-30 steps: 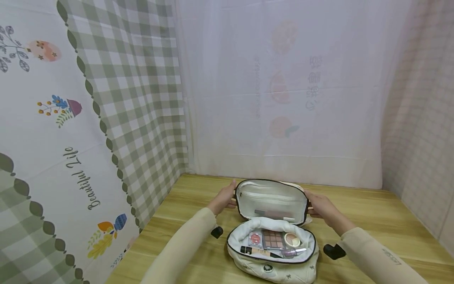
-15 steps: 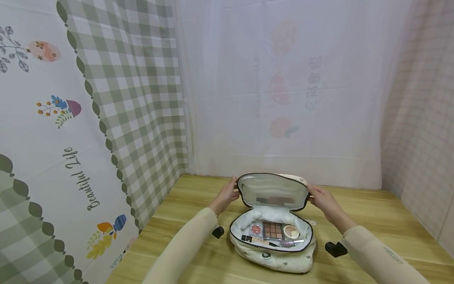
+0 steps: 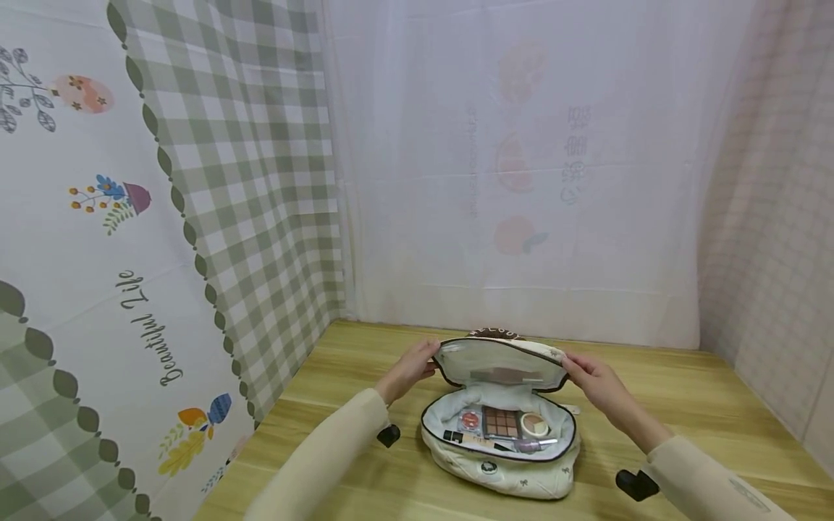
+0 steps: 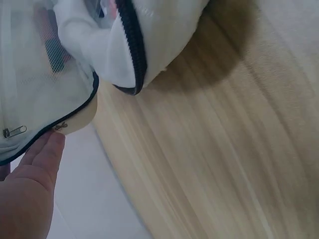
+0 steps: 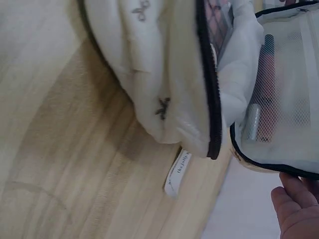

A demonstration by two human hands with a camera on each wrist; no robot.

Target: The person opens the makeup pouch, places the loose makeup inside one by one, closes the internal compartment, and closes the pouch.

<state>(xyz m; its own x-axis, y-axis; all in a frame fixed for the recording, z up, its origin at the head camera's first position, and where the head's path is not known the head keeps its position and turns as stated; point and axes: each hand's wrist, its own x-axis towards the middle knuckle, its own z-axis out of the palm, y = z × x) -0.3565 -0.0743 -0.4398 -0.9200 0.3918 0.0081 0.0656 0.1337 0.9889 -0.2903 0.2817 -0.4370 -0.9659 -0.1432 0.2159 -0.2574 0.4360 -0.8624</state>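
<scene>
A cream quilted makeup bag (image 3: 502,481) with dark zipper edging sits on the table with its lid (image 3: 502,362) raised and leaning forward. My left hand (image 3: 412,367) holds the lid's left edge, and my right hand (image 3: 596,383) pinches its right corner. In the left wrist view, fingers (image 4: 47,154) lie against the lid's rim. Inside the bag are an eyeshadow palette (image 3: 501,422), a round compact (image 3: 534,425), a red blush case (image 3: 470,420) and a few tubes. Behind the lid's mesh pocket (image 5: 289,84) lies a slim pinkish tube (image 5: 266,84).
The wooden table (image 3: 365,477) extends around the bag. A white cloth (image 3: 521,181) hangs behind, and a green checked curtain (image 3: 247,159) stands on the left. A white fabric tag (image 5: 177,172) sticks out from the bag's side.
The lid, lying farther back at first, was lifted and now tips forward over the bag, showing dark lettering on its outside. The bag's body shifted slightly away from me early on.
</scene>
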